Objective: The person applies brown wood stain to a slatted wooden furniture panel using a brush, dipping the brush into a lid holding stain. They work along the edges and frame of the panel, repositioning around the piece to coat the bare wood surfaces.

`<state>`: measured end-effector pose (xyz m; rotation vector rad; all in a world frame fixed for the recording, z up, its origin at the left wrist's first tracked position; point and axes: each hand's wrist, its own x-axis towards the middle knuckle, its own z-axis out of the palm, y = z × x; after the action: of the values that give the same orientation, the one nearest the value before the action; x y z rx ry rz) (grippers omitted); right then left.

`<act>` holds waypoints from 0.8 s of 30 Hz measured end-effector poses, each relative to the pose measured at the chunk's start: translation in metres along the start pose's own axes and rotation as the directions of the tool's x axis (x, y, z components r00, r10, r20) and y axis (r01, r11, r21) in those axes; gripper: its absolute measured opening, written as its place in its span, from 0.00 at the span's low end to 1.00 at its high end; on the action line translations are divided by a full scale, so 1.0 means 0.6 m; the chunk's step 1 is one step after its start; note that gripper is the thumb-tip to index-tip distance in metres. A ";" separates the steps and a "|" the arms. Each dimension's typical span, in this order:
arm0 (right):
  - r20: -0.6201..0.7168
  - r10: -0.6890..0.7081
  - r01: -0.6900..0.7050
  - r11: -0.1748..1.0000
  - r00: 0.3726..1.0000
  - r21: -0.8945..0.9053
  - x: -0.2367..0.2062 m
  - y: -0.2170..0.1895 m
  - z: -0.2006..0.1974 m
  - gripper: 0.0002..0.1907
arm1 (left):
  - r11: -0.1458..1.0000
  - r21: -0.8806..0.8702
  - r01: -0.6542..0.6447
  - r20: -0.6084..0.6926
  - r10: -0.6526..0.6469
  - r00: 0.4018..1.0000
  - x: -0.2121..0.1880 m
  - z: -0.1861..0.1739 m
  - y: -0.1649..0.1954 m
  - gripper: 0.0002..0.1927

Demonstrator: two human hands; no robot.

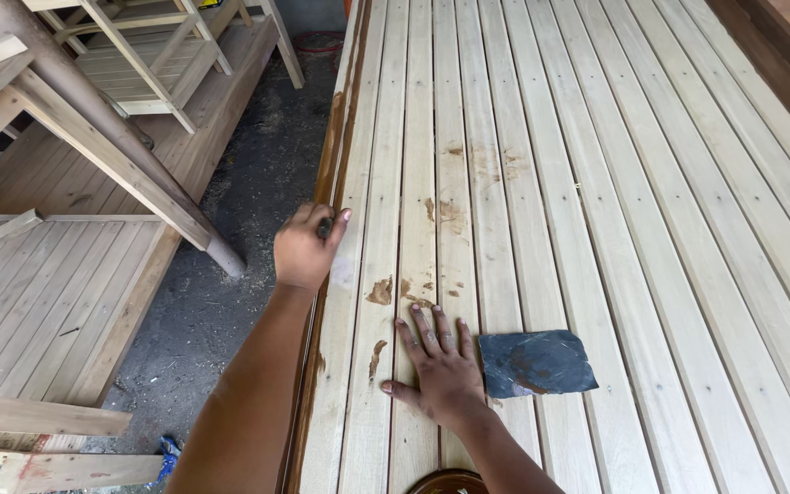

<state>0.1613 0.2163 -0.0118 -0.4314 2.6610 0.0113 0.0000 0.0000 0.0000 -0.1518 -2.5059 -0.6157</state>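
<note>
A large panel of pale wooden slats (596, 183) lies in front of me, with brown filler smears (379, 291) on the near slats. My left hand (307, 245) is closed on a small dark tool at the panel's brown-stained left edge (333, 146). My right hand (438, 361) rests flat, fingers spread, on the slats just below the smears. A dark grey piece of sandpaper (536, 363) lies on the slats, touching the right side of that hand.
A round brown container rim (448, 481) shows at the bottom edge. To the left, on a dusty concrete floor (230, 274), lie other slatted wooden panels (48, 293), a wooden frame with a round post (93, 119) and loose boards (38, 416).
</note>
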 end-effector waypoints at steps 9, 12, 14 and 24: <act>-0.047 0.002 -0.002 1.000 0.999 -0.003 -0.002 -0.002 0.007 0.53 | 0.933 0.094 -0.346 -0.152 0.357 0.922 -0.028 0.003 0.001 0.17; -0.074 0.000 -0.001 1.000 0.997 -0.007 0.000 -0.002 0.013 0.54 | 0.921 0.217 -0.324 -0.064 0.345 0.936 -0.054 0.011 0.000 0.08; -0.070 0.002 -0.003 1.000 0.998 -0.013 0.002 -0.002 0.015 0.54 | 0.909 0.245 -0.337 0.191 0.295 0.936 -0.064 0.016 0.015 0.07; -0.111 0.019 -0.018 1.000 0.994 0.008 0.003 -0.003 0.025 0.54 | 0.984 0.166 0.066 0.154 -0.092 0.984 -0.018 0.001 0.075 0.08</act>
<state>0.1666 0.2151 -0.0258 -0.4165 2.7739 -0.0173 0.0194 0.0407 0.0115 -0.0428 -2.7165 -0.4463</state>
